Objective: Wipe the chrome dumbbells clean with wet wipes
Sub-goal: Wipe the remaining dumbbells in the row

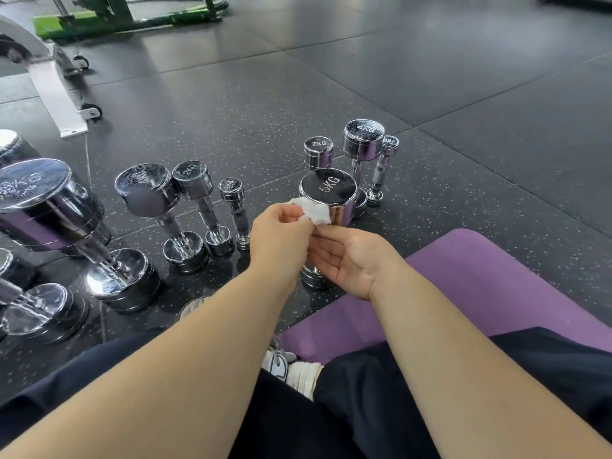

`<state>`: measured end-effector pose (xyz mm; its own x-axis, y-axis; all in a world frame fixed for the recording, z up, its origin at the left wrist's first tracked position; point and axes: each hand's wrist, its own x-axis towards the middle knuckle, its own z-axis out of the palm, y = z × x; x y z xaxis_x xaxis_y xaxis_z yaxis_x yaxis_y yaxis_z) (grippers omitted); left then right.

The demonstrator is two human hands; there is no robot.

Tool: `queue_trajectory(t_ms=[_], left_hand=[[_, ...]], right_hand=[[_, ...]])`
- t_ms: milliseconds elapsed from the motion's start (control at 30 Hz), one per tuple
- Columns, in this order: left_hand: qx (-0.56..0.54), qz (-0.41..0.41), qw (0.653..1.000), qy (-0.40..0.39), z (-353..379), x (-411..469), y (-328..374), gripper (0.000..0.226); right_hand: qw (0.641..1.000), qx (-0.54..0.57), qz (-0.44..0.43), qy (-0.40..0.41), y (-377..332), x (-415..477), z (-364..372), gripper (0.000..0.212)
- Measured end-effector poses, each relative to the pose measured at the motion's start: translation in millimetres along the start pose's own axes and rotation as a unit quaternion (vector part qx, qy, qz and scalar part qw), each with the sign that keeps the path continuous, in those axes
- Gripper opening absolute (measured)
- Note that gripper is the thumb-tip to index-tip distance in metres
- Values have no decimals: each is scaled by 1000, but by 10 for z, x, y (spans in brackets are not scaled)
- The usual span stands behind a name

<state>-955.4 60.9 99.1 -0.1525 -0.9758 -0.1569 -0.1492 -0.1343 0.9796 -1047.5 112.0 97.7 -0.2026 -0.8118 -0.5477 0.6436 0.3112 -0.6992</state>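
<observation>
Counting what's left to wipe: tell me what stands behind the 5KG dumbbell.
Three upright dumbbells: a 2KG one, a 4KG one and a thin small one. The 5KG dumbbell covers the 2KG one's handle and base.

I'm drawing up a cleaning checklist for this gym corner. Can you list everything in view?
5KG dumbbell: one, chrome, standing on end just beyond the hands.
Rear dumbbells: three, chrome, on end behind it; two read 2KG and 4KG.
Small dumbbells: three, chrome, on end, left of centre.
Large dumbbells: several, chrome, cut off by the left edge.
Wet wipe: one, white, against the 5KG dumbbell's side.
Mat: one, purple, lower right.
Floor: black speckled tiles.
Frame: one, green, top left.
Bench: one, grey, wheeled, far left.
Shoe: one, white and grey, between the legs.
Trousers: dark, bottom.
Left hand: pinches the wipe.
Right hand: palm up, fingertips near the wipe.
</observation>
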Motion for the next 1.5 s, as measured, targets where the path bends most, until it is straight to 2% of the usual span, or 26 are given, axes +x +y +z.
queue_trajectory(t_ms=[133,200,300,367,433,533,633,700,800,867,933,1033,1167,1333,1400,1500], left_hand=[[-51,-3,998,-36,-18,-17,57,11],[-51,1,998,-27,16,-24,56,8],[-16,16,1000,4,53,-27,51,20],[8,27,1000,-3,78,-39,56,25],[22,45,999,-12,117,-67,49,16],[22,29,999,-2,155,-88,100,19],[38,-16,999,-6,132,-17,107,15],[55,-36,998,-16,131,7,87,20],[49,-8,998,-26,177,5,44,30],[-18,13,999,-24,198,38,75,33],[-61,-1,998,-33,211,91,111,32],[-36,-30,998,-35,197,113,85,39],[35,-55,997,-44,173,54,-9,45],[-96,-14,995,-7,272,206,115,32],[-94,-23,995,-20,289,217,115,34],[-68,-39,996,-49,264,175,37,37]], right_hand=[[995,7,-79,67,-105,-39,-15,12],[981,-7,-148,122,-158,-38,-28,7],[954,11,-229,192,-168,20,-77,9],[932,-39,-280,228,-127,92,-98,12],[911,-92,-317,246,-75,145,-83,21],[904,-151,-308,254,-50,145,-24,44],[905,-191,-290,245,-59,187,-32,40],[926,-174,-267,201,-40,227,-19,38],[954,-102,-249,129,5,264,29,61],[953,-84,-270,112,-45,263,55,63],[952,-88,-277,100,-105,276,56,70],[947,-141,-267,111,-113,293,56,77],[950,-138,-254,114,-93,299,48,74],[951,-142,-258,92,-292,329,90,72],[952,-166,-240,88,-334,351,65,71],[952,-180,-224,104,-267,362,-35,57]])
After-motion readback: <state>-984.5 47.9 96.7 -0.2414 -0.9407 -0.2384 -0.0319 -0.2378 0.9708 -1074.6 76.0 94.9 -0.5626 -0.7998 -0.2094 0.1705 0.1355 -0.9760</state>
